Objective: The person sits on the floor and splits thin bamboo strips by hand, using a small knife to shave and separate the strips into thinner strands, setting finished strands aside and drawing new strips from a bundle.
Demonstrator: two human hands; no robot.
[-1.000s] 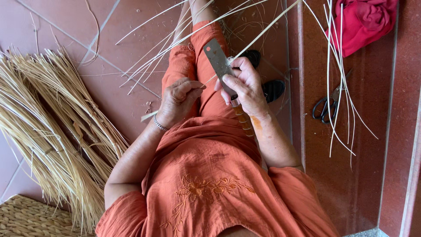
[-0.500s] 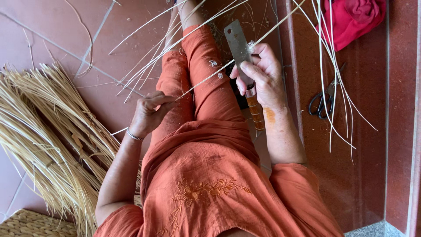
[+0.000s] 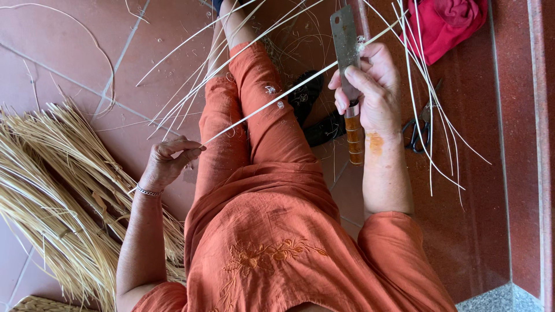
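Tiled floor; hands' probably cane strip.

Between our left hand and our right hand a thin pale cane strip runs taut and slantwise over our orange-trousered legs, barring any straight pass across the middle of the frame. At upper right, loose pale strips fan down over the black-handled scissors and the red cloth, crowding that side. The heap of straw-coloured reeds fills the lower left, leaving bare red tile floor at upper left, crossed by one stray curl.
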